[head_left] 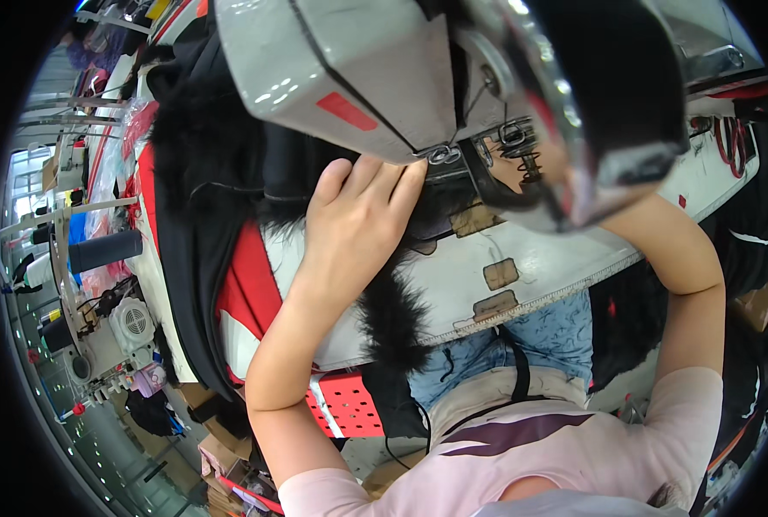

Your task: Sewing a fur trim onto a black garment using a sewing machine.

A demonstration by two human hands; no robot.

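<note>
A: Head view, left to right. Far left, a small white fan (131, 323) and a dark cylinder (105, 250) sit on a neighbouring bench. Next comes the garment (196, 258): black fabric with red and white panels, shaggy black fur trim (393, 314) along its edge, heaped on the white table (530, 258).

B: Left hand?

A: Left hand (354, 220) lies flat, palm down, fingers (375, 177) extended and close together, pressing the garment just in front of the sewing machine (358, 77). Fingertips reach right up under the machine head, beside the presser foot (443, 155). Nothing pinched.

B: Machine surface?

A: Smooth grey-white casing, glossy, one red mark; metal parts below it. Brown tape patches (500, 274) on the tabletop, a ruled strip along its front edge.

B: Right hand?

A: Right forearm (686, 258) rises behind the machine's black, blurred end. The hand itself is hidden; cannot tell whether it is spread or closed.
</note>
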